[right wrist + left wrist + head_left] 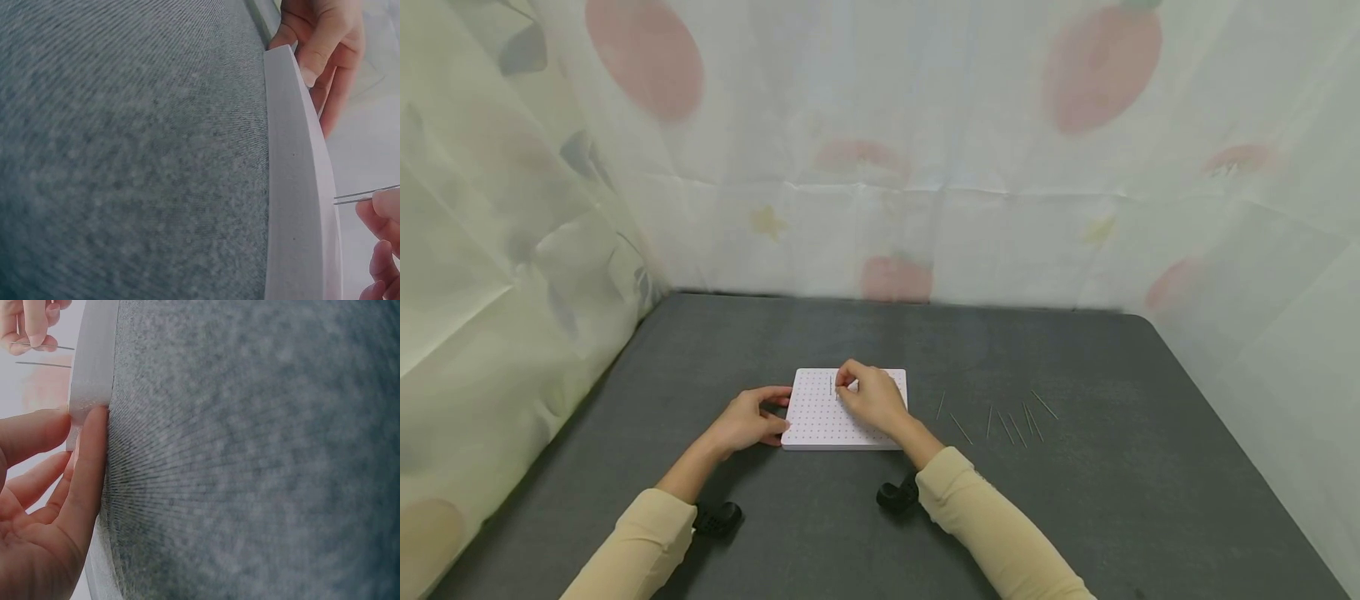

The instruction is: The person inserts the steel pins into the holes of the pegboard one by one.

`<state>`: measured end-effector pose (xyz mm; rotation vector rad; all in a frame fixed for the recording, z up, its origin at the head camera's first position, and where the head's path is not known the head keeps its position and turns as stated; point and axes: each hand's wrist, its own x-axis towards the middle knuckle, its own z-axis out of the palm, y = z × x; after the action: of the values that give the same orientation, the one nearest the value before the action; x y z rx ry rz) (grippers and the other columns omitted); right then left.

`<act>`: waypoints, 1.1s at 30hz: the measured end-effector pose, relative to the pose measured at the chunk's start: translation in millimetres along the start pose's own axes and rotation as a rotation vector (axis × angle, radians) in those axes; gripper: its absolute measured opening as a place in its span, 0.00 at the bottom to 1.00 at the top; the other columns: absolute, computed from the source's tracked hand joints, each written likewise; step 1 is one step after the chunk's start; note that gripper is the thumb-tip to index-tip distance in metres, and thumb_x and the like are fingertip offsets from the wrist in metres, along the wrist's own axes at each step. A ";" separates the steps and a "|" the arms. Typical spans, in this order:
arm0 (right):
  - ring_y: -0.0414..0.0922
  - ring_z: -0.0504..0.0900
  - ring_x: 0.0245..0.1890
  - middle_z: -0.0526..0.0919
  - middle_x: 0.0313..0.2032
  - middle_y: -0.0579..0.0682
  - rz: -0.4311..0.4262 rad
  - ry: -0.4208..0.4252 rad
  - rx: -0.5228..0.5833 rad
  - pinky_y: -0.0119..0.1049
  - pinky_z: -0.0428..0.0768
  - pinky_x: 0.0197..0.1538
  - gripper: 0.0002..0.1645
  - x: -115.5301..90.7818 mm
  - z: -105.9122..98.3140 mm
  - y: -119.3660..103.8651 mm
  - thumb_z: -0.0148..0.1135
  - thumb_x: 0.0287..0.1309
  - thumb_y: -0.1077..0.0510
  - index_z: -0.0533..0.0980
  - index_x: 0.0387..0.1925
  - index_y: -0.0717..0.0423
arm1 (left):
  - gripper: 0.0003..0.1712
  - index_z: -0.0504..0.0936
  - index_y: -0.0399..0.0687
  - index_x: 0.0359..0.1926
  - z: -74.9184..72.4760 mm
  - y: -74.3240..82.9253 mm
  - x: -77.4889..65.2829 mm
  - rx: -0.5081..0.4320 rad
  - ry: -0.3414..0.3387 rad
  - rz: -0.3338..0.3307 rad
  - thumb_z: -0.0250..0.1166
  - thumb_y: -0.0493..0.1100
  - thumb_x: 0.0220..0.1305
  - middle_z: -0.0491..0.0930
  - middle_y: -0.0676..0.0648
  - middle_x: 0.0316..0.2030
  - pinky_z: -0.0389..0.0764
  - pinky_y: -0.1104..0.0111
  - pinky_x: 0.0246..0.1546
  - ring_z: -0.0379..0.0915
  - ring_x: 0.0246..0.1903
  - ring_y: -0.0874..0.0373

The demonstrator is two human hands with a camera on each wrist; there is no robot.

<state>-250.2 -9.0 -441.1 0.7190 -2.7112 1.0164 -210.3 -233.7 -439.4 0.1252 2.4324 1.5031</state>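
Note:
A white pegboard (820, 425) with rows of small holes lies on the dark table. My left hand (752, 421) rests at its left edge, thumb and fingers spread and touching the side; the left wrist view shows these fingers (84, 469) fairly straight. Over the far part of the board, my right hand (874, 402) pinches a thin metal pin (353, 200) between thumb and forefinger. Close beside it, a second pin (831, 384) stands upright in the board. Whether the pinched pin's lower end sits in a hole, I cannot tell.
Several loose thin pins (1006, 429) lie scattered on the table (1112, 467) right of the board. Black wrist devices (718, 518) are under both forearms. A printed curtain (992, 242) hangs behind the table and along both sides.

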 end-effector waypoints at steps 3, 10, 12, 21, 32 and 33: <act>0.36 0.66 0.20 0.82 0.31 0.39 -0.007 -0.002 -0.014 0.27 0.65 0.26 0.03 0.3 0.9 0.3 0.60 0.53 0.58 0.77 0.31 0.47 | 0.35 0.63 0.35 0.64 0.3 0.2 -0.5 0.001 0.000 0.001 0.63 0.29 0.54 0.68 0.34 0.54 0.83 0.62 0.29 0.78 0.34 0.54; 0.35 0.66 0.20 0.83 0.31 0.40 -0.019 0.002 -0.029 0.27 0.65 0.26 0.02 -0.4 2.2 0.2 0.60 0.53 0.58 0.77 0.31 0.48 | 0.35 0.63 0.36 0.64 -0.1 -1.2 0.2 0.004 -0.001 0.001 0.62 0.29 0.54 0.68 0.34 0.54 0.83 0.62 0.29 0.79 0.34 0.54; 0.35 0.67 0.21 0.83 0.31 0.40 -0.023 0.005 -0.037 0.27 0.66 0.27 0.02 -0.4 2.5 0.1 0.60 0.52 0.58 0.77 0.31 0.48 | 0.35 0.64 0.36 0.64 0.0 -1.1 0.1 0.001 0.002 -0.003 0.63 0.29 0.54 0.68 0.34 0.54 0.83 0.62 0.29 0.79 0.34 0.54; 0.34 0.71 0.22 0.83 0.33 0.40 -0.011 -0.042 -0.048 0.27 0.68 0.27 0.04 0.1 0.3 -0.3 0.61 0.54 0.56 0.75 0.33 0.47 | 0.35 0.63 0.34 0.63 0.0 0.9 -1.7 -0.001 -0.003 0.011 0.63 0.30 0.54 0.68 0.33 0.54 0.83 0.62 0.29 0.79 0.35 0.54; 0.37 0.78 0.32 0.82 0.35 0.41 -0.052 -0.069 -0.054 0.28 0.75 0.34 0.09 -4.1 -23.6 -0.7 0.60 0.57 0.56 0.76 0.40 0.48 | 0.34 0.64 0.36 0.63 -0.3 -0.8 0.7 0.001 0.008 -0.003 0.63 0.29 0.53 0.68 0.34 0.54 0.83 0.63 0.29 0.78 0.34 0.54; 0.38 0.78 0.33 0.82 0.35 0.41 -0.059 -0.068 -0.050 0.28 0.75 0.35 0.09 -4.7 -25.9 -0.2 0.60 0.57 0.56 0.76 0.40 0.49 | 0.34 0.64 0.35 0.63 -0.4 -1.1 0.7 0.003 0.007 -0.002 0.63 0.29 0.53 0.68 0.34 0.54 0.83 0.62 0.29 0.78 0.34 0.54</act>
<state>-246.5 9.5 -422.9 0.8335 -2.7443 0.9237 -210.9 -234.4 -440.3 0.1186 2.4400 1.5012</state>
